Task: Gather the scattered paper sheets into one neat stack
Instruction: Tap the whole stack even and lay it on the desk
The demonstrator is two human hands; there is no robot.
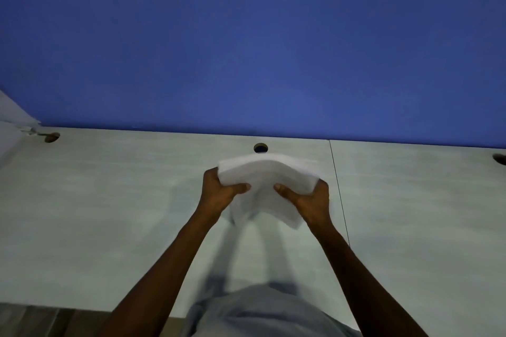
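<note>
Paper sheets [269, 175], white and gathered into one bundle, sit between both hands above the pale desk [109, 200], roughly at its middle and toward the far edge. From the head camera, the bundle bows upward across its top and sags at the near side, where two loose corners hang down between the wrists. Its edges are blurred, so how well the sheets line up cannot be told. No print, label or writing can be read on the paper or anywhere else in view.

On the left hand [219, 194] the grip is closed around the bundle's left edge: the thumb lies flat across the near face, pointing inward, and the fingers wrap behind, out of sight. On the right hand [309, 198] the grip mirrors it on the right edge, thumb pressed on the near face and fingers curled round the back. Both forearms are bare and reach up from the bottom of the picture.

Just behind the bundle a round cable hole [260, 148] opens in the desk close to the blue wall [246, 35]. A similar hole [52, 137] shows near the far left corner, and part of another at the right margin. A thin seam [338, 189] runs front to back through the desk surface, just right of the right hand. Grey-blue clothing [262, 312] on the person fills the lower middle, blurred.
</note>
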